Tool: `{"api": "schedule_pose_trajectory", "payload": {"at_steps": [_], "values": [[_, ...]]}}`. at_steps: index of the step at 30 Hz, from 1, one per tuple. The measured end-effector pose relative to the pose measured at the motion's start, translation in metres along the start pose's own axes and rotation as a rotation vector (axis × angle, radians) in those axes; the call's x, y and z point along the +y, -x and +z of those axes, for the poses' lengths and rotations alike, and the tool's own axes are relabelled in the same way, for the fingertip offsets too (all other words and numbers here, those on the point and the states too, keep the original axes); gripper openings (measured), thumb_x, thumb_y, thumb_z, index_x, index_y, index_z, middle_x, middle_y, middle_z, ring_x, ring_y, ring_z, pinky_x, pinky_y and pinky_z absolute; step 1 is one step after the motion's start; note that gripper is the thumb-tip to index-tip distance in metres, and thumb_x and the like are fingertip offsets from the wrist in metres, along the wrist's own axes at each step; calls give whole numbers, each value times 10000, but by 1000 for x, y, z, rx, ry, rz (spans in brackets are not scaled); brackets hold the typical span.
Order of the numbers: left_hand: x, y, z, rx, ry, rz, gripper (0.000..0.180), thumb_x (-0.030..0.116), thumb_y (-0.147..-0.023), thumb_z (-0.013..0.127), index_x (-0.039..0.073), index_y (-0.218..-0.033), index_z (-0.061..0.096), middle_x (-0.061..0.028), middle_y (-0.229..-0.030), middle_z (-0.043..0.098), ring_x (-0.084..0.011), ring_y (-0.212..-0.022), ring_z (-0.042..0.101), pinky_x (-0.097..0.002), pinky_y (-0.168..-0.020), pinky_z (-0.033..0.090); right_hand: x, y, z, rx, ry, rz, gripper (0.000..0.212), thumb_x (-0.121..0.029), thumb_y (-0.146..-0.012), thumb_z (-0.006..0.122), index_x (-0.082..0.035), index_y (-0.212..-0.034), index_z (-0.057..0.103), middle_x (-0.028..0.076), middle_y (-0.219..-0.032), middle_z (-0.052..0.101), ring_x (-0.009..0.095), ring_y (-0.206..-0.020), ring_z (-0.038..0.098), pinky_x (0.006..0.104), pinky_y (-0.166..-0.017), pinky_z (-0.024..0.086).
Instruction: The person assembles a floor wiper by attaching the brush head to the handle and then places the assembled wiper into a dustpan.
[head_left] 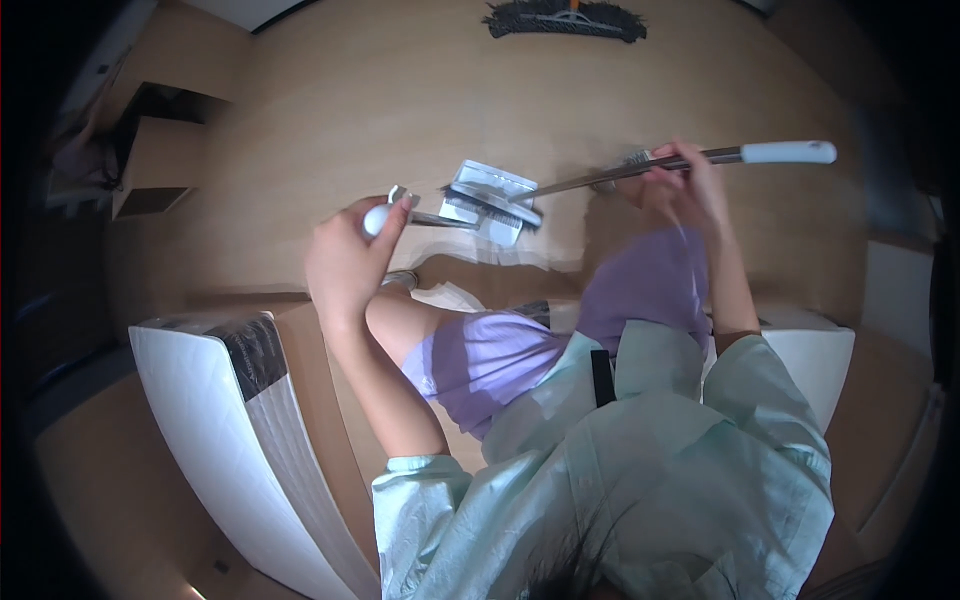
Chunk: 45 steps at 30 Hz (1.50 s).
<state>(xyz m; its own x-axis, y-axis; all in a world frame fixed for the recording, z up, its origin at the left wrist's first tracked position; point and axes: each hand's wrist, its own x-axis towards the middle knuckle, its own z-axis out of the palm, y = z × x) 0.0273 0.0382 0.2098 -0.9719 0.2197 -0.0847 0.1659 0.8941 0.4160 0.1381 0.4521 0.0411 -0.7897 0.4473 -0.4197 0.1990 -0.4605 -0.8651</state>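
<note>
My left hand (345, 260) is closed around the white-ended handle of a long-handled dustpan (497, 178), whose pale pan with comb-like teeth rests low over the floor in front of me. Gripped in my right hand (692, 185) is the metal pole of a broom (790, 153) with a white grip end pointing right. The pole slants down to the left. The dark-bristled broom head (492, 206) lies across the dustpan, overlapping it in this view. Whether there is any dirt in the pan I cannot tell.
A wide dark-fringed mop head (567, 22) lies on the wood-toned floor (350, 100) at the far side. White-faced panels stand close by on my left (200, 400) and right (815, 370). Brown box-like furniture (160, 150) is at the far left.
</note>
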Motion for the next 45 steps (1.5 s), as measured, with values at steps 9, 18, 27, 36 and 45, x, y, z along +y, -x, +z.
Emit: {"api": "schedule_pose_trajectory", "payload": {"at_steps": [9,18,27,36,45], "values": [[9,16,7,1,-117,-41,503,608,-902,603,159,-1042,781,-132,-772,726,-327,-769,719,-407,-706,558,-82,-11,98,28,292,-407,419,-364,-952,692,53,-908,702,123,-801,682,210,-616,699,275,-570,608],[24,17,7,42,-132,-66,535,620,-930,556,151,-1098,752,-139,-825,740,-345,-831,723,-427,-728,560,97,-138,104,-48,674,-925,283,-255,-958,688,13,-1049,699,49,-976,711,105,-766,610,291,-670,471],[2,20,1,40,-144,-120,526,612,-926,575,151,-1105,754,-141,-880,745,-346,-875,724,-411,-792,554,171,1,110,52,1251,-1080,182,-198,-896,739,-61,-922,622,183,-1091,708,315,-891,682,314,-766,505],[8,10,10,68,-157,-54,510,592,-930,570,145,-1094,753,-136,-849,742,-346,-831,722,-426,-730,559,82,49,95,-221,571,-321,234,-279,-941,720,-76,-860,635,33,-805,663,168,-820,662,370,-748,481],[16,15,2,67,-137,-63,479,560,-932,583,141,-1082,759,-137,-848,741,-335,-808,720,-420,-699,556,-37,-20,97,-244,76,33,395,-438,-990,617,-44,-972,608,65,-1067,625,134,-884,619,320,-852,545]]}}
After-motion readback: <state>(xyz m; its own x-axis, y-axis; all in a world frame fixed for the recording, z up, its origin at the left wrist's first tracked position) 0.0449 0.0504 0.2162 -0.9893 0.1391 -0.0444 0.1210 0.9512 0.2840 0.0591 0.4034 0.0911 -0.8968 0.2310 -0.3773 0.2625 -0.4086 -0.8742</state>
